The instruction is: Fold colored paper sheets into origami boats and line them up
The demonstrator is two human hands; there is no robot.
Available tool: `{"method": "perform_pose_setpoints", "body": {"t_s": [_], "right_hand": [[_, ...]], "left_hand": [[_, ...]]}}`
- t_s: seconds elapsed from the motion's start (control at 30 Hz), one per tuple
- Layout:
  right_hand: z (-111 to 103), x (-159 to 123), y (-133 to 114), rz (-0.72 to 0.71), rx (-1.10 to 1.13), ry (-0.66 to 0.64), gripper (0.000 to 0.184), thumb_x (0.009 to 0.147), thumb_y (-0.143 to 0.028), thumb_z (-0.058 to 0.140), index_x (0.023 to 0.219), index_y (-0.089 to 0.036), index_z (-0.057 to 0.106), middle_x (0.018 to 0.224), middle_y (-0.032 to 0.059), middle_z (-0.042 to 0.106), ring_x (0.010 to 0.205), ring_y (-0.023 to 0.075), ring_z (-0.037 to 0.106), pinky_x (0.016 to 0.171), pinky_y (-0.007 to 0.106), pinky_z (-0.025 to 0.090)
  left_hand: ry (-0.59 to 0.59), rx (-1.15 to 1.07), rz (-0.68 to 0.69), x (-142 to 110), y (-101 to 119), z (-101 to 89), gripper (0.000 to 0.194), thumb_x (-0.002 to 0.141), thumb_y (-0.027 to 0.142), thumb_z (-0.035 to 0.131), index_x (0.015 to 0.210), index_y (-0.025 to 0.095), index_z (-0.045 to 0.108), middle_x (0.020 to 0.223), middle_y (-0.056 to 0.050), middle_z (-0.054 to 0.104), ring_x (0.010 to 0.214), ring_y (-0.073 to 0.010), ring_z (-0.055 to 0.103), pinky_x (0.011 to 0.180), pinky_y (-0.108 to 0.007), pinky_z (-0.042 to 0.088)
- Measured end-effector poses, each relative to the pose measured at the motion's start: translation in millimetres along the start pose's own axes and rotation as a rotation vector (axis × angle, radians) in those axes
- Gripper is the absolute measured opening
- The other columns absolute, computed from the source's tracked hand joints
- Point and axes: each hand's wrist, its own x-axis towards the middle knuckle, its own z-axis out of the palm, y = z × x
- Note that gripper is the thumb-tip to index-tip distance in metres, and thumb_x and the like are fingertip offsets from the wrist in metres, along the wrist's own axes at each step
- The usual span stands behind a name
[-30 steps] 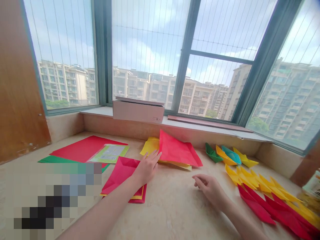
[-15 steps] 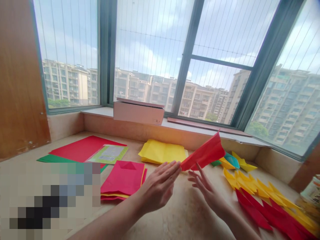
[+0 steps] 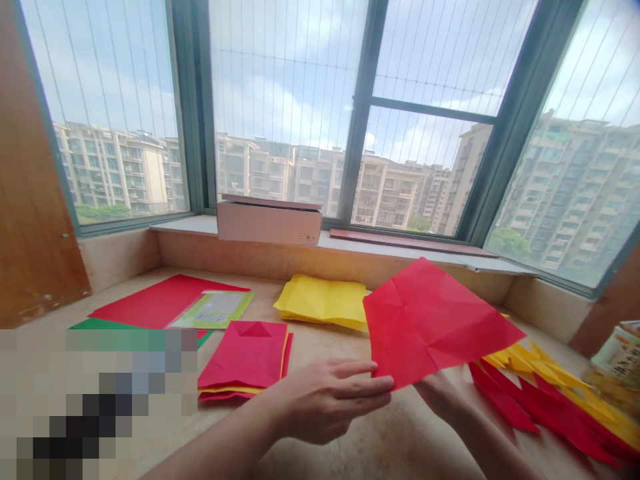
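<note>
In the head view, the left hand (image 3: 333, 400) is grasping a creased red paper sheet (image 3: 430, 320) by its near left corner, the fingers pressing along its edge. The right hand (image 3: 434, 392) is reaching in under the sheet's near edge; its fingers are hidden behind the paper, so whether it is gripping cannot be told. The sheet is standing tilted above the counter (image 3: 360, 447), right of centre, partly covering yellow paper boats (image 3: 545, 363) on the right. Red paper boats (image 3: 555, 417) are lying nearer, and a jar (image 3: 617, 367) is standing at the far right. Beyond the left hand, a yellow paper stack (image 3: 320, 300) is resting just left of the sheet, while a red-and-yellow paper stack (image 3: 245, 353) is lying nearer and further left. A green-bordered packet (image 3: 220, 309) is overlapping flat red paper (image 3: 155, 297) on the far left.
</note>
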Motion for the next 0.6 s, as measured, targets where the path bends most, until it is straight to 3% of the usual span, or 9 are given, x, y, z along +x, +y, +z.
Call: {"method": "perform_pose_setpoints", "body": {"t_s": [0.1,0.23,0.33,0.43,0.6], "right_hand": [[3.4,-4.3,-2.3,0.020,0.003,-0.092,0.060,0.066,-0.058,0.080,0.112,-0.020,0.069,0.108,0.0132,0.071,0.104,0.0342,0.061,0.090,0.047,0.050],[20.9,-11.5,-22.1,-0.068,0.054,-0.222,0.076,0.067,-0.069,0.073,0.125,-0.021,0.062,0.118,0.0150,0.066,0.117,0.0354,0.056,0.097,0.049,0.045],[39.7,-13.6,-35.2,-0.114,0.013,-0.265,0.072,0.073,-0.065,0.071,0.128,-0.021,0.060,0.124,0.0152,0.064,0.121,0.0356,0.054,0.102,0.051,0.042],[54.7,-11.0,-39.0,-0.148,-0.099,-0.194,0.046,0.091,-0.053,0.057,0.124,-0.022,0.064,0.118,0.0129,0.068,0.116,0.0314,0.059,0.103,0.050,0.042],[52.4,-6.1,-41.1,-0.194,-0.176,-0.012,0.041,0.096,-0.048,0.050,0.121,-0.021,0.066,0.117,0.0107,0.070,0.111,0.0302,0.062,0.101,0.049,0.046]], "left_hand": [[-0.032,-0.016,0.019,4.1,4.3,-0.4,0.063,0.082,0.011,0.047,0.144,0.018,0.042,0.149,-0.003,0.047,0.137,-0.0230,0.042,0.120,-0.038,0.028],[-0.095,-0.010,-0.044,2.7,0.9,-0.7,0.060,0.085,0.016,0.052,0.143,0.025,0.041,0.151,-0.005,0.043,0.135,-0.0243,0.045,0.117,-0.046,0.031],[-0.125,-0.016,-0.079,-0.2,-3.7,0.6,0.056,0.087,0.018,0.053,0.142,0.027,0.044,0.150,-0.010,0.045,0.132,-0.0251,0.048,0.113,-0.046,0.036],[-0.106,-0.021,-0.118,-2.3,-5.2,3.7,0.055,0.088,0.016,0.052,0.141,0.028,0.044,0.147,-0.011,0.048,0.126,-0.0243,0.053,0.108,-0.043,0.041],[0.010,0.060,-0.247,-4.5,-3.3,11.0,0.064,0.085,0.008,0.051,0.145,0.027,0.038,0.154,-0.012,0.035,0.138,-0.0262,0.039,0.112,-0.047,0.036]]}}
